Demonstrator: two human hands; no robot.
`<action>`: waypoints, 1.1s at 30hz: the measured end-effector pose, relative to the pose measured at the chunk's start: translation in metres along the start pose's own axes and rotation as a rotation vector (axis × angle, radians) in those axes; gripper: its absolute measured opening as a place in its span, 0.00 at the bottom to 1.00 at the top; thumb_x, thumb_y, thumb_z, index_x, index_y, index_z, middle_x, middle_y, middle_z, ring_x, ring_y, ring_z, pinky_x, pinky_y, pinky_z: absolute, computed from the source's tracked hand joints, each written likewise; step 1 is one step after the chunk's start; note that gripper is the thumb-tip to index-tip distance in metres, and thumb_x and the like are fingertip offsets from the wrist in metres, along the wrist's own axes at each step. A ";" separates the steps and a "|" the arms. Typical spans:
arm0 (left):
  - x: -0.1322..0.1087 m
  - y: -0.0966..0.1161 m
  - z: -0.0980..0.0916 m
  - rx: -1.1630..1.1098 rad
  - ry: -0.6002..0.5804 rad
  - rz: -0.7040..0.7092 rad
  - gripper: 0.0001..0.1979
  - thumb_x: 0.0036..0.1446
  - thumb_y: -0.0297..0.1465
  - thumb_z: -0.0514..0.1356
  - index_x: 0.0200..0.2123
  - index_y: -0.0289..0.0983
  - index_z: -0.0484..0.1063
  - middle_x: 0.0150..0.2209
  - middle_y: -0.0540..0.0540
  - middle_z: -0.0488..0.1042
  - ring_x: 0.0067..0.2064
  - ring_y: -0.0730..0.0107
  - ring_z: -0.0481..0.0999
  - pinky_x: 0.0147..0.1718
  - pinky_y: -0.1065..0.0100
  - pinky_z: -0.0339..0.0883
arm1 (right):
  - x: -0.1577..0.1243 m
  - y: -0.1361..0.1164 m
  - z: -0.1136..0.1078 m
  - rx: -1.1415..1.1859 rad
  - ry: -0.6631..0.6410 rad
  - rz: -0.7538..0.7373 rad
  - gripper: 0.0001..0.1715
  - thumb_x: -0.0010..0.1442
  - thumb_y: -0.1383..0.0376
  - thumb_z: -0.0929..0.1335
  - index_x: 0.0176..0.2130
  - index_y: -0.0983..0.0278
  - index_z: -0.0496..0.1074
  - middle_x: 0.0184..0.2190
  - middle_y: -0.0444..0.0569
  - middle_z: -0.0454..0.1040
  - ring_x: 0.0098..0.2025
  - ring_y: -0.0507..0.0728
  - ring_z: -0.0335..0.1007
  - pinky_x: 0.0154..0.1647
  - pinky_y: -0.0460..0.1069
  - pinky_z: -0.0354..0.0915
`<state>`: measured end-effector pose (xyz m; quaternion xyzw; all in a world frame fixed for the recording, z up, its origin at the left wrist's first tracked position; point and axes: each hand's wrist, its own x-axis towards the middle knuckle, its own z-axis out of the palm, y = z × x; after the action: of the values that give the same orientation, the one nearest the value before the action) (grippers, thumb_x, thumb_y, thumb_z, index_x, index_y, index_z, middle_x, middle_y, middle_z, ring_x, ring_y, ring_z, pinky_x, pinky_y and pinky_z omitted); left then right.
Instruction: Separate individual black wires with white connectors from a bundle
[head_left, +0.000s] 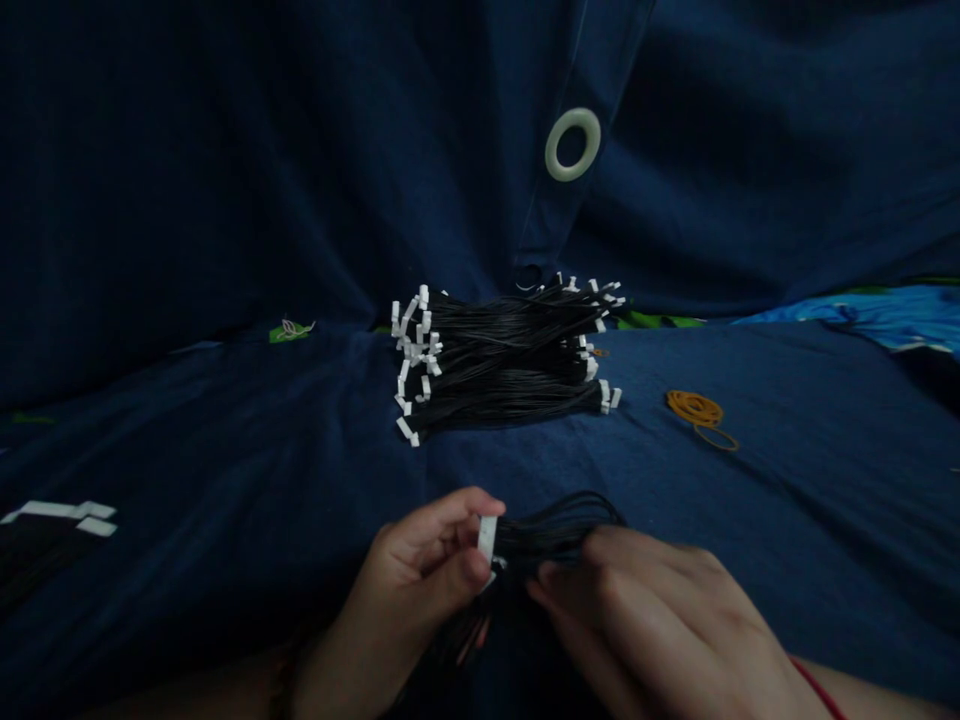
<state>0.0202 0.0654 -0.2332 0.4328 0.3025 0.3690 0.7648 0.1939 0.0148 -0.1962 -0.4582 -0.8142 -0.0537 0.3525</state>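
Low in the middle of the head view, my left hand (pixel 420 585) pinches a white connector (pixel 487 540) between thumb and forefinger. Black cables (pixel 555 525) run from it to the right. My right hand (pixel 660 610) is closed around these cables, its fingertips partly hidden behind the knuckles. More dark strands hang below the left thumb, hard to make out in the shade. Beyond both hands lies a stacked pile of black cable bundles (pixel 510 345), with white connectors at both ends.
Dark blue cloth (pixel 300 440) covers the surface and rises behind the pile. Yellow-brown rubber bands (pixel 696 408) lie to the right. At the left edge rest further cables with white connectors (pixel 67 512). A pale ring (pixel 572 118) is set in the cloth behind.
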 end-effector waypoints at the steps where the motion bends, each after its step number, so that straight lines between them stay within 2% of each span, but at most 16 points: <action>1: 0.000 0.000 0.000 -0.003 0.001 0.001 0.16 0.46 0.38 0.64 0.39 0.41 0.71 0.25 0.52 0.69 0.16 0.82 0.67 0.12 0.82 0.59 | 0.000 0.001 0.001 0.016 0.000 -0.015 0.16 0.63 0.70 0.57 0.25 0.63 0.62 0.19 0.40 0.65 0.22 0.49 0.61 0.23 0.46 0.52; 4: 0.001 0.001 0.000 -0.004 0.001 -0.002 0.16 0.46 0.38 0.64 0.39 0.41 0.71 0.25 0.53 0.69 0.17 0.81 0.68 0.12 0.82 0.59 | 0.000 0.003 0.003 0.060 -0.008 -0.029 0.15 0.63 0.70 0.57 0.25 0.63 0.61 0.19 0.39 0.64 0.22 0.48 0.60 0.23 0.46 0.51; 10: 0.001 0.003 -0.001 -0.002 -0.006 -0.019 0.14 0.48 0.36 0.64 0.39 0.42 0.71 0.26 0.53 0.69 0.18 0.82 0.68 0.13 0.82 0.60 | -0.001 0.001 0.000 0.066 -0.048 0.073 0.13 0.62 0.69 0.58 0.27 0.63 0.65 0.21 0.41 0.68 0.24 0.50 0.64 0.25 0.46 0.56; 17: 0.002 0.001 0.000 0.007 0.010 -0.006 0.14 0.47 0.36 0.64 0.38 0.41 0.71 0.24 0.53 0.69 0.17 0.82 0.68 0.13 0.82 0.60 | 0.001 0.001 0.003 0.081 -0.091 0.113 0.13 0.62 0.68 0.59 0.27 0.62 0.66 0.22 0.41 0.69 0.24 0.50 0.65 0.25 0.46 0.57; 33: 0.003 -0.002 0.001 0.074 -0.013 0.055 0.14 0.47 0.36 0.64 0.39 0.40 0.72 0.23 0.53 0.69 0.17 0.82 0.67 0.12 0.82 0.59 | 0.000 0.003 0.004 0.098 -0.137 0.086 0.13 0.62 0.69 0.59 0.26 0.63 0.63 0.21 0.43 0.67 0.22 0.51 0.63 0.23 0.47 0.54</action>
<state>0.0231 0.0671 -0.2350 0.4713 0.2988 0.3759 0.7398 0.1939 0.0183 -0.2003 -0.4774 -0.8176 0.0329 0.3202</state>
